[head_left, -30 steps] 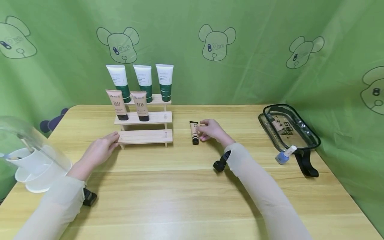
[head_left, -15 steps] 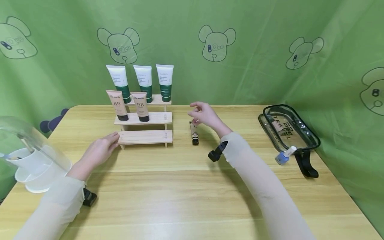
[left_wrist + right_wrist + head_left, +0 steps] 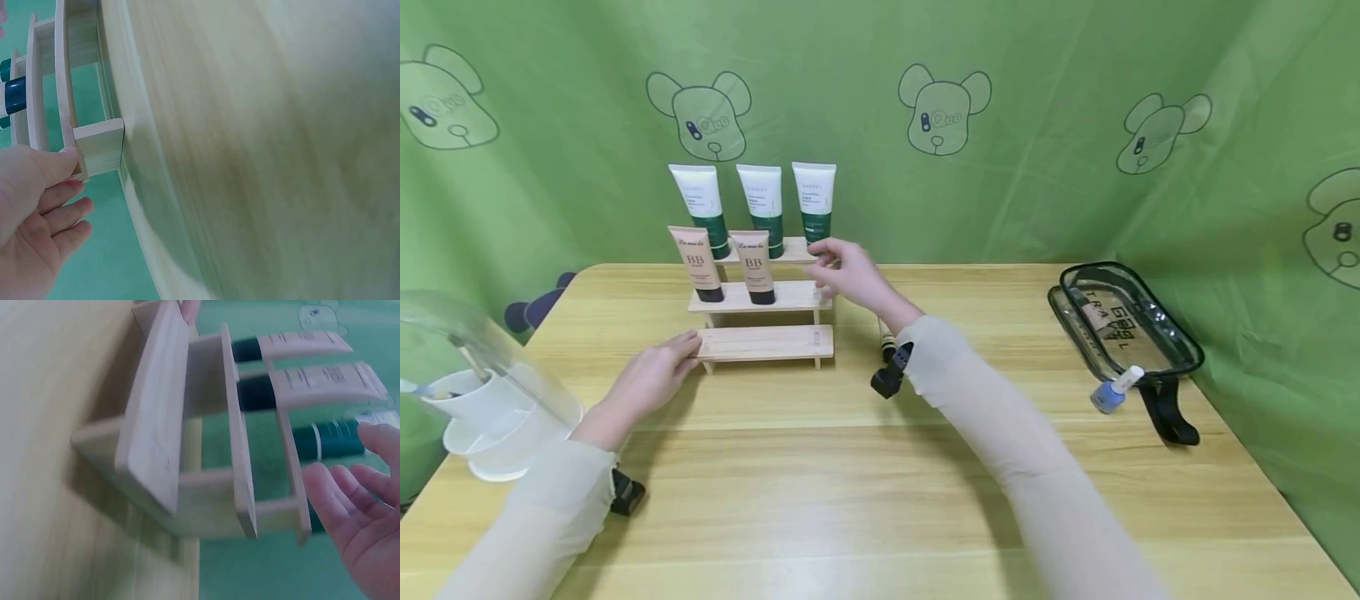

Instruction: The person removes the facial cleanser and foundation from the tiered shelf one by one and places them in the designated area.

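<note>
The left hand (image 3: 653, 375) is steadying the wooden stand (image 3: 763, 337) — its thumb and fingers are pinching the left end of the lowest shelf (image 3: 64, 81). The right hand (image 3: 850, 275) is hovering at the stand's right side, thumb and fingers spread, slightly bent and holding nothing.

From where I am standing, it is hanging just beside the rightmost white-and-green tube (image 3: 814, 200), which is standing cap-down on the top shelf (image 3: 793, 252); whether they are touching I cannot tell. Two BB tubes (image 3: 752, 262) are standing on the middle shelf (image 3: 790, 293). A small tube (image 3: 887, 343) is lying on the table (image 3: 760, 500), partly hidden by the right wrist.

Step in hand, as I am judging it: positioning the right hand while the left is bracing. If the rightmost tube is needing adjustment, the next move is calling for a light pinch — low, without jarring the shelf.
</note>
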Motion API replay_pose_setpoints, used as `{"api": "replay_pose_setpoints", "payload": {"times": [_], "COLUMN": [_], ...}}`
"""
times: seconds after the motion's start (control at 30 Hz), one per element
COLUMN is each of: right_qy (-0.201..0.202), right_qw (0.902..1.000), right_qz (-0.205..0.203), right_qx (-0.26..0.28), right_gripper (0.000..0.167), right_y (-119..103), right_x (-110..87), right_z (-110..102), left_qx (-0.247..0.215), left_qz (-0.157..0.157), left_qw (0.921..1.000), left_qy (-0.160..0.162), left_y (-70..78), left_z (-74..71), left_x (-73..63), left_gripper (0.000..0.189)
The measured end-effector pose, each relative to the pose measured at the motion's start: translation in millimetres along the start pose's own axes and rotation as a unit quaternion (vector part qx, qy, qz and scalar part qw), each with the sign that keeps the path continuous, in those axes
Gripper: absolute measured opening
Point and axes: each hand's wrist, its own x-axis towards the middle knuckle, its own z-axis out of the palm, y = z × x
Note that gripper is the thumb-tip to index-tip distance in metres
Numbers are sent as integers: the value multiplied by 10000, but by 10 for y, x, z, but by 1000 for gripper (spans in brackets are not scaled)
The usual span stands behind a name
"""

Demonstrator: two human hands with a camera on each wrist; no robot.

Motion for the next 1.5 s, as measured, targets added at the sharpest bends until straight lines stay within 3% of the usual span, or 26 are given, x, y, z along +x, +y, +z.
{"api": "replay_pose_setpoints", "payload": {"times": [0.3,0.63,1.2,1.5], "right_qy": [-2,317,607,521], "right_qw": [9999,9993,9973,9980], "right_qz": [-127,-118,-265,-132], "right_qx": [-68,-136,-317,-337], "right_gripper": [40,32,21,27], "right_y": [-69,-63,-52,-123], "right_x": [104,174,208,80], "right_z": [370,577,627,495], "left_qx": [-58,-23,-33,-43], "left_qz": [-33,10,58,39], "left_qw": [10000,10000,9999,10000], "left_qy": [-35,28,86,70], "left_y": [25,16,11,14], "left_z": [-16,4,4,-4], "left_x": [13,19,11,6], "left_gripper": [37,36,35,35]}}
